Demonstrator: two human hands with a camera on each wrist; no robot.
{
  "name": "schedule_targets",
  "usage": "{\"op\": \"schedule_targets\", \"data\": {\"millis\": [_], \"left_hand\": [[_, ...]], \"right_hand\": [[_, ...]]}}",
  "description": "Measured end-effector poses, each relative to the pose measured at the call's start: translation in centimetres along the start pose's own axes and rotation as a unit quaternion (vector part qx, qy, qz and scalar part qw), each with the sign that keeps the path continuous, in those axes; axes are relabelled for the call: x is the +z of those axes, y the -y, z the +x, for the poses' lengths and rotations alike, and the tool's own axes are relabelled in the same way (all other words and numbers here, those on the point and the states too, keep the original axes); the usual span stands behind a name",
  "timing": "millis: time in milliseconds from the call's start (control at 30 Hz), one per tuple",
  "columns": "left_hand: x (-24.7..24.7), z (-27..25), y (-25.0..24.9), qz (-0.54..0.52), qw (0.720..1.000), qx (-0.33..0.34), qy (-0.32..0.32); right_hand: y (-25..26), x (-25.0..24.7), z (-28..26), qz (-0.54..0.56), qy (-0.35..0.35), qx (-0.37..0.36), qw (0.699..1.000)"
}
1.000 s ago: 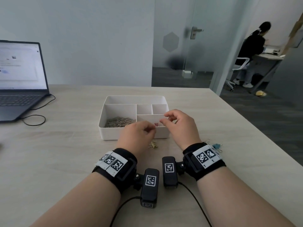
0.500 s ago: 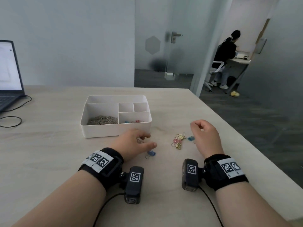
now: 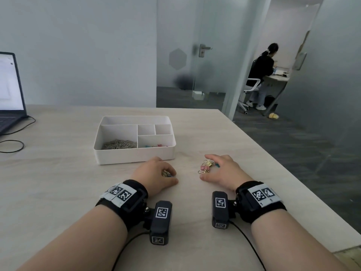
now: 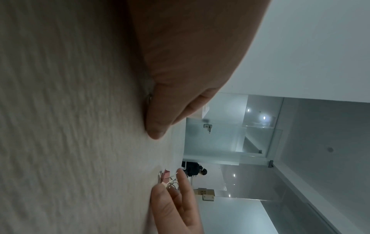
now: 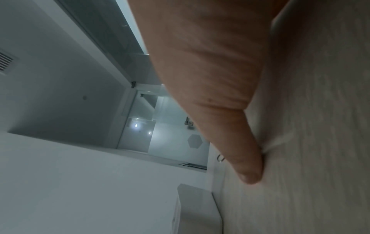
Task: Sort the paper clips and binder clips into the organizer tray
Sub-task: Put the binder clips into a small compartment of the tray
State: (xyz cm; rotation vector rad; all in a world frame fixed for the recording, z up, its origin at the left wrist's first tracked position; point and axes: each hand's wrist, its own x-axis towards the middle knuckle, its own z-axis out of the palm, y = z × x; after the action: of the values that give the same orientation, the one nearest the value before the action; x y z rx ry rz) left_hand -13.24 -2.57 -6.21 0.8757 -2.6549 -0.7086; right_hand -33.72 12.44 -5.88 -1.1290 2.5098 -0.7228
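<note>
On the pale desk (image 3: 58, 182) the organizer tray (image 3: 134, 156) sits at twelve o'clock; the left hand (image 3: 156, 175) curls over one binder clip (image 3: 166, 174), the right hand (image 3: 224, 173) fingers the binder clips (image 3: 206, 166) heap; best pinch one clip cleanly by its body before lifting.

Head view looking down, wrist views table-level, sharing glass door (image 3: 203, 55)
</note>
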Motion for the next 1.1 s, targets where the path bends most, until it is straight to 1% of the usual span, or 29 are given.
{"op": "schedule_targets", "data": {"millis": [133,233,333,567,733,933,1033,1100], "left_hand": [[0.0,0.3,0.4,-0.028,1.000,-0.004,-0.008],[-0.1,0.5,0.7,-0.029,1.000,-0.002,-0.012],[-0.1,0.7,0.7,-0.031,0.999,0.000,-0.022],[-0.4,1.1,0.8,-0.073,0.995,-0.012,-0.066],[-0.8,1.3,0.5,-0.068,0.996,-0.007,-0.065],[-0.6,1.9,0.6,-0.047,0.997,0.006,-0.064],[-0.5,2.0,0.8,-0.067,0.995,-0.001,-0.069],[-0.5,1.9,1.0,-0.101,0.991,-0.009,-0.085]], "right_hand": [[0.3,0.2,0.0,0.013,-0.004,-0.033,0.999],[0.5,0.4,0.2,0.022,-0.009,-0.060,0.998],[1.1,0.6,0.3,0.005,-0.015,-0.079,0.997],[3.7,1.7,0.8,-0.032,-0.022,-0.100,0.994],[5.1,2.5,1.4,-0.026,-0.019,-0.116,0.993],[4.5,2.8,1.7,0.032,-0.028,-0.123,0.991],[3.8,2.9,1.7,0.078,-0.052,-0.118,0.989],[3.5,3.2,1.8,0.128,-0.068,-0.112,0.983]]}}
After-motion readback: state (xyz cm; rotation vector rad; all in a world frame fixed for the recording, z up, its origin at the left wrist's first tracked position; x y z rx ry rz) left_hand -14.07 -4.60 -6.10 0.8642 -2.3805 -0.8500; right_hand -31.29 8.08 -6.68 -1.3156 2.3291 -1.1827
